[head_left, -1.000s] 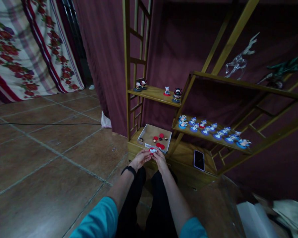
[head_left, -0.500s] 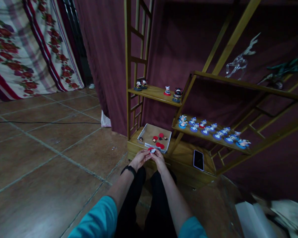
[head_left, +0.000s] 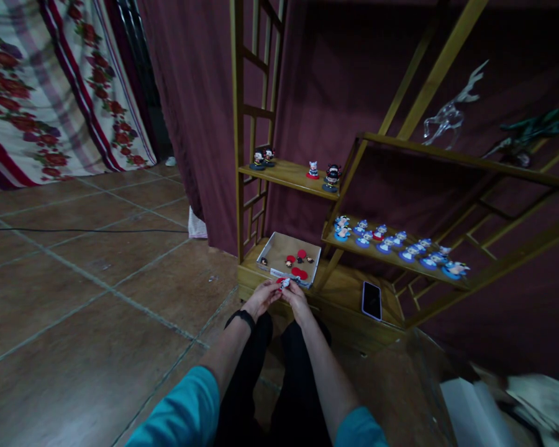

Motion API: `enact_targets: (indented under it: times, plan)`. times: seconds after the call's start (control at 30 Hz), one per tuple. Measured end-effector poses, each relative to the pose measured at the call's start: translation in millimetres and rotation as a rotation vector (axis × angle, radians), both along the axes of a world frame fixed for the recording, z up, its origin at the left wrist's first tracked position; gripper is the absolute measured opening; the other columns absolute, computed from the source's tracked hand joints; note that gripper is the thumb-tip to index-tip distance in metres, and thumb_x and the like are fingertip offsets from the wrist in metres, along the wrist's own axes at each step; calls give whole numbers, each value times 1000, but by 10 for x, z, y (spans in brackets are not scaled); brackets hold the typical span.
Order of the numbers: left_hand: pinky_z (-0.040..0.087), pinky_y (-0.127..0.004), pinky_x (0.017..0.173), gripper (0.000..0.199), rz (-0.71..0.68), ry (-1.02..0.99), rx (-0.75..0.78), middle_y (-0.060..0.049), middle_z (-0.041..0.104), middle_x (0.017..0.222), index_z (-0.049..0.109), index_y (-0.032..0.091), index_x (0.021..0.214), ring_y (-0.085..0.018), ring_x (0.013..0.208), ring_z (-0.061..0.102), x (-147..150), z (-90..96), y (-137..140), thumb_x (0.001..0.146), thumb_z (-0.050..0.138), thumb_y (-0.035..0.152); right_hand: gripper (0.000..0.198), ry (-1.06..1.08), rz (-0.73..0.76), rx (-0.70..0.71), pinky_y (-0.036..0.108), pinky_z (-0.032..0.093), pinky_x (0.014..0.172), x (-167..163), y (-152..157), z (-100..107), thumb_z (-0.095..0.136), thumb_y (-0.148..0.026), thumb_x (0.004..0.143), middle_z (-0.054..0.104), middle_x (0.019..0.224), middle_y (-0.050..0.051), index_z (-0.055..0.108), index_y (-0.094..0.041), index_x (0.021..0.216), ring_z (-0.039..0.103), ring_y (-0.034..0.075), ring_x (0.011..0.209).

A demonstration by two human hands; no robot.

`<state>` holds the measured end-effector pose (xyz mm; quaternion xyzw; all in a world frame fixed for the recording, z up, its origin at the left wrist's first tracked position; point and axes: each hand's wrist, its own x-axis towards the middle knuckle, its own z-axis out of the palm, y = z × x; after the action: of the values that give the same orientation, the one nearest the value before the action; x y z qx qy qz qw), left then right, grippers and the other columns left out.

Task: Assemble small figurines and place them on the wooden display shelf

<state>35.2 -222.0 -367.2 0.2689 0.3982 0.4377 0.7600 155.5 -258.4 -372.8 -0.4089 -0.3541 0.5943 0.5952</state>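
Observation:
Both hands meet in front of the cardboard box, closed around one small figurine (head_left: 285,283) that is white with a red base. My left hand (head_left: 261,297) pinches it on the red side. The fingertips of my right hand (head_left: 295,297) grip its white part. Finer details of the figurine are too small to make out. Just beyond my fingers, the shallow box (head_left: 279,243) holds several red discs (head_left: 299,273) and several small dark-haired figurine pieces (head_left: 289,263).
The box stands on the low board of a wooden shelf unit (head_left: 302,179), with a phone (head_left: 371,300) to its right. Several blue-based figurines (head_left: 384,244) line the middle shelf. A clear deer ornament (head_left: 449,115) stands higher up. White items (head_left: 475,410) lie at lower right.
The figurine has turned slightly between my fingers, its white part now a bit more upright. Both hands keep nearly the same place, and the box and shelves look unchanged.

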Motion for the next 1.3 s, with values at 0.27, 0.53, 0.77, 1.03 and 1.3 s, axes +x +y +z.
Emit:
enact_targets:
  times: [0.27, 0.53, 0.77, 1.03, 1.3]
  plan:
    - [54, -24, 67, 15, 8, -46, 13, -5, 65, 65, 54, 11, 69, -12, 60, 64, 3, -13, -15, 65, 67, 4, 51, -38, -115, 0, 33, 48, 78, -21, 6, -17, 71, -32, 59, 64, 104, 4, 57, -25, 107, 60, 21, 94]
    - [55, -30, 67, 10, -62, -102, -4, -10, 67, 76, 57, 10, 82, -15, 63, 66, -30, 4, -1, 73, 61, 12, 38, -29, -20, 8, 34, 48, 80, 4, 27, -54, 67, -36, 64, 65, 105, 3, 62, -25, 100, 61, 20, 94]
    - [55, -26, 66, 9, -18, -77, 1, -9, 66, 71, 57, 8, 81, -14, 62, 65, -19, -15, -9, 73, 58, 5, 42, 44, -3, -4, 37, 46, 86, 12, 30, -74, 68, -34, 63, 65, 108, 5, 63, -22, 103, 60, 22, 98]
    - [56, -25, 60, 9, 14, -36, 12, -11, 67, 68, 58, 6, 79, -16, 59, 65, -13, -25, -7, 70, 61, 4, 38, 66, 37, -15, 37, 47, 84, 30, 16, -68, 67, -31, 65, 67, 103, 6, 64, -20, 102, 63, 21, 91]
    - [56, -25, 58, 10, 41, 7, 5, -10, 66, 65, 58, 7, 76, -15, 56, 65, -3, -32, -2, 69, 63, 3, 36, 76, 50, -13, 35, 48, 81, 37, 4, -40, 68, -29, 64, 68, 100, 6, 65, -19, 99, 64, 19, 87]
